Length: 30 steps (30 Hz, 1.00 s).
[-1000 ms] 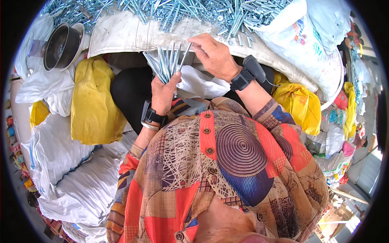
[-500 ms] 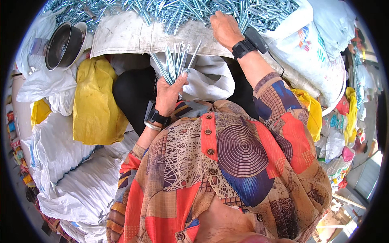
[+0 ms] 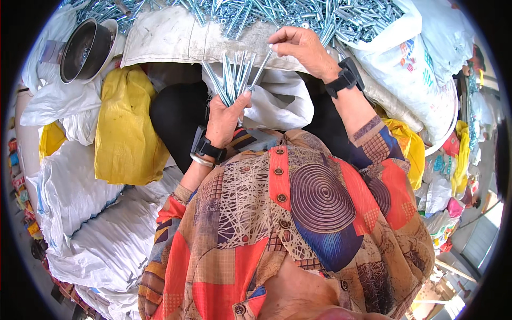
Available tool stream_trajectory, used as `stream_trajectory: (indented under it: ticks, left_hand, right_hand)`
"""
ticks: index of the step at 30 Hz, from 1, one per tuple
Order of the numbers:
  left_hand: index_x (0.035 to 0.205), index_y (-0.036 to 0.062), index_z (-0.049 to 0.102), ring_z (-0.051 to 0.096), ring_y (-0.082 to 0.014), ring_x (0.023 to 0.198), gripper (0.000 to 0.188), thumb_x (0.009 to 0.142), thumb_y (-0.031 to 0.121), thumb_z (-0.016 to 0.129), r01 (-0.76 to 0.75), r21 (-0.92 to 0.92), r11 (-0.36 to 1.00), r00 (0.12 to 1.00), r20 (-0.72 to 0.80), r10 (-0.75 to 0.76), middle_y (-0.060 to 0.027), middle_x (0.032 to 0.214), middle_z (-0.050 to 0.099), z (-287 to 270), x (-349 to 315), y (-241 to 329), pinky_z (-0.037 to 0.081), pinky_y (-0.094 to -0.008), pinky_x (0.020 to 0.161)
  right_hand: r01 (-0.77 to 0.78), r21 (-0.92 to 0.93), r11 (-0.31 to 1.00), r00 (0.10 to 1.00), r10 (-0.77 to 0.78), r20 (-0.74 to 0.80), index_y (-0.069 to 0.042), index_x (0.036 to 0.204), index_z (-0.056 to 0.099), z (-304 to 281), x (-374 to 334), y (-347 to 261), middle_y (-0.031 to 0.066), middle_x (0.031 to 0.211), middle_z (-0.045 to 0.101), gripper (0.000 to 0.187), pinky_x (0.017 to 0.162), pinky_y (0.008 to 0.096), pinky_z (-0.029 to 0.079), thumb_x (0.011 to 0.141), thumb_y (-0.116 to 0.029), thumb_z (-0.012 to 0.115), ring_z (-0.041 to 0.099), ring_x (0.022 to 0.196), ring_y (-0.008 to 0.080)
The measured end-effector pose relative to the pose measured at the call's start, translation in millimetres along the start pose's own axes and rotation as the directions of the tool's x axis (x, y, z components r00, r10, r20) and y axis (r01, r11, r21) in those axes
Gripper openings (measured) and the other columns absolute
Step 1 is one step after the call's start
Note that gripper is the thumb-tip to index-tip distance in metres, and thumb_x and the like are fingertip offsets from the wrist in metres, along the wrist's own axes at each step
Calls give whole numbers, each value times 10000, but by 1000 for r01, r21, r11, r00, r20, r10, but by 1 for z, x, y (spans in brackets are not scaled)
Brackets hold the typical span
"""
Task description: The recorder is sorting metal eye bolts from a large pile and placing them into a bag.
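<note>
My left hand (image 3: 224,118) is closed around the lower ends of a fanned bundle of shiny metal rods (image 3: 228,79). One rod leans apart from the others, out to the right. At the upper tip of that leaning rod, the thumb and index finger of my right hand (image 3: 305,50) come together in a pinch. Whatever small piece they hold, if any, is too small to make out. Beyond both hands spreads a heap of loose bluish metal rods and small hardware (image 3: 266,16), with a pale cloth (image 3: 165,40) along its near edge.
A dark round pan (image 3: 85,50) sits at the far left. Below it hang a yellow sack (image 3: 125,128) and white sacks (image 3: 80,186). A large white printed bag (image 3: 405,69) stands at the right of the heap. White sacking (image 3: 282,109) lies between my knees.
My right hand has drawn back from the heap toward the bundle, and its fingertips now meet the leaning rod's tip. My left hand keeps its hold on the rods.
</note>
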<state>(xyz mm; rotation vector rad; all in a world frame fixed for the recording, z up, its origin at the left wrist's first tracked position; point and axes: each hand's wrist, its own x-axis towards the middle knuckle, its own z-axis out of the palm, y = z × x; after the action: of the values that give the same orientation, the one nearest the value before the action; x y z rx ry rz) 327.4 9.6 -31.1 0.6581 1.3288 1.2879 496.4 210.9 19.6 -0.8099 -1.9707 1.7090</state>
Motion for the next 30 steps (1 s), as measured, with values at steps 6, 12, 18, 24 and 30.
stream_trajectory:
  ticks: [6, 12, 18, 24, 30]
  left_hand:
    - [932, 53, 681, 492, -25, 560, 160, 929, 212, 696, -75, 128, 989, 997, -14, 78, 1, 746, 662, -3, 1, 1, 374, -203, 487]
    - [906, 12, 697, 527, -48, 587, 209, 903, 219, 718, -169, 367, 915, 973, -86, 215, -13, 712, 657, -5, 7, 13, 407, -233, 511]
    - [930, 9, 689, 502, -43, 576, 208, 910, 215, 714, -113, 142, 983, 982, -136, 133, 11, 686, 617, 6, 20, 28, 381, -234, 499]
    - [908, 26, 678, 457, -40, 577, 150, 839, 123, 769, -233, 7, 972, 960, -155, 232, 40, 696, 582, -8, 49, 48, 359, -227, 518]
    - [865, 28, 685, 485, -43, 581, 150, 802, 119, 786, -322, -16, 947, 945, -63, 320, 37, 727, 603, 16, 77, 94, 363, -214, 516]
  right_hand:
    - [-16, 59, 998, 1000, 16, 5, -18, 1089, 683, 7, -10, -4, 6, 935, 667, 204, 773, 221, 494, 905, -104, 676, 602, 835, 69]
    - [-159, 220, 962, 987, 156, 33, 1, 1041, 662, 45, -22, 16, 43, 924, 676, 192, 744, 240, 519, 910, -134, 702, 631, 788, 98]
    - [-36, 625, 780, 990, 114, -85, 31, 1004, 637, 84, -24, 27, 95, 953, 673, 165, 766, 277, 556, 977, -130, 614, 678, 835, 163]
    - [236, 2, 972, 932, -226, -283, 21, 943, 642, 27, 9, -12, 50, 857, 687, 173, 690, 259, 527, 950, -151, 649, 661, 749, 112]
    - [324, -626, 709, 834, -526, -164, -8, 949, 607, 21, 25, 5, 115, 853, 615, 134, 689, 336, 495, 860, -63, 691, 634, 777, 285]
